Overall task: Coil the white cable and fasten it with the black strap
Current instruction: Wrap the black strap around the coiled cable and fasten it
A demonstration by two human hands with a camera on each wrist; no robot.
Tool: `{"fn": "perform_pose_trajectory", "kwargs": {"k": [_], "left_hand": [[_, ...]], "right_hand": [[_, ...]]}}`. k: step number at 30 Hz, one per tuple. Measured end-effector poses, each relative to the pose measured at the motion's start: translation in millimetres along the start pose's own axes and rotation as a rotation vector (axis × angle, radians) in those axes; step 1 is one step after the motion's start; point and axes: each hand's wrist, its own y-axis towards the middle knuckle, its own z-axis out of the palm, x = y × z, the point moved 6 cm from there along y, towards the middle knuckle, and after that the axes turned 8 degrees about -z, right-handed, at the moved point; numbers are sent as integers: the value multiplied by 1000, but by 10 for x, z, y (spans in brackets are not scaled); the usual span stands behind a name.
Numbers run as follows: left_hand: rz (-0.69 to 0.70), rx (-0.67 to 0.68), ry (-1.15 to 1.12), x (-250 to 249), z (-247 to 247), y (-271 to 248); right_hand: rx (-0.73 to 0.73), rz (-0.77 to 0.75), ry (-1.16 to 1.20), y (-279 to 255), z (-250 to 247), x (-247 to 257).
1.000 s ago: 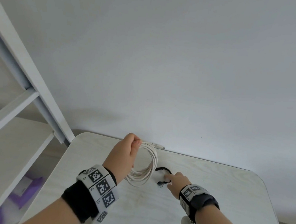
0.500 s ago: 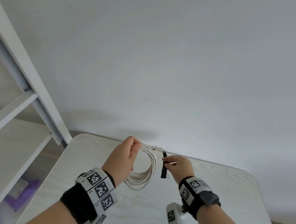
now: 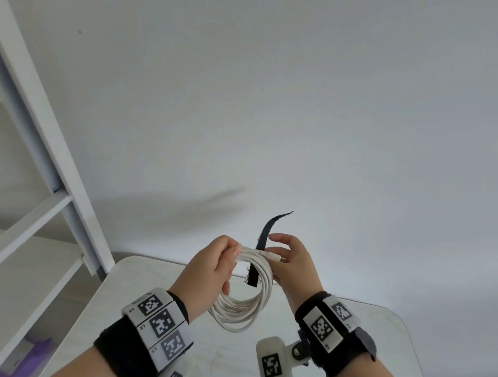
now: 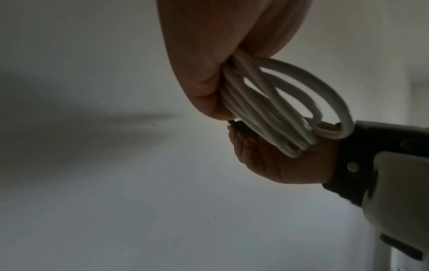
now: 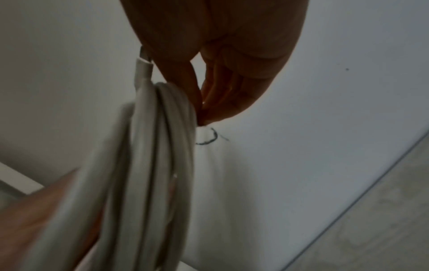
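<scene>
The white cable [image 3: 256,301] hangs as a coil of several loops above the table, and my left hand [image 3: 216,265] grips its top left. In the left wrist view the loops [image 4: 267,110] run out from between the curled fingers. The black strap [image 3: 262,241] crosses the top of the coil, one end sticking up, the other hanging inside the loop. My right hand [image 3: 290,262] pinches the strap against the cable beside the white plug [image 3: 271,256]. The right wrist view shows the bundle [image 5: 157,165] close up and the plug [image 5: 144,67] beside the pinching fingers.
A pale wooden table [image 3: 379,337] lies below both hands, with a rounded far corner. A white shelf frame [image 3: 47,150] stands to the left, with something purple [image 3: 34,353] on its lower level. A plain white wall fills the background.
My right hand picked the strap up off the table and brought it to the top of the coil. Both hands and the coil have risen.
</scene>
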Motion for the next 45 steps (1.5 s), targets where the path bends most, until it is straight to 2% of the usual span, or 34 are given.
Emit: {"fn": "perform_pose_trajectory", "kwargs": {"k": [7,14,22,27,32,42,45], "left_hand": [[78,92,-25,-493,-43,-201],[170,175,-62,-893,-14,-427],[255,145,-55,-1159,-7,-610],[310,187,-114,-1254,10,-692],[296,205,-194,-1299,33,-736],[261,99,-162,-1292,-2,-756],[212,88,-233,-1270,-10,-742]], "right_hand": [[128,-64,70,-147,-45,579],[249,-79,217,-386,-44,934],[263,-157,123,-572,-173,1204],[287,-181,52,-676,-175,1275],[267,-174,49,-695,-168,1247],[268,-207,39,-716,-57,1057],[287,-228,78,-763,-56,1071]]}}
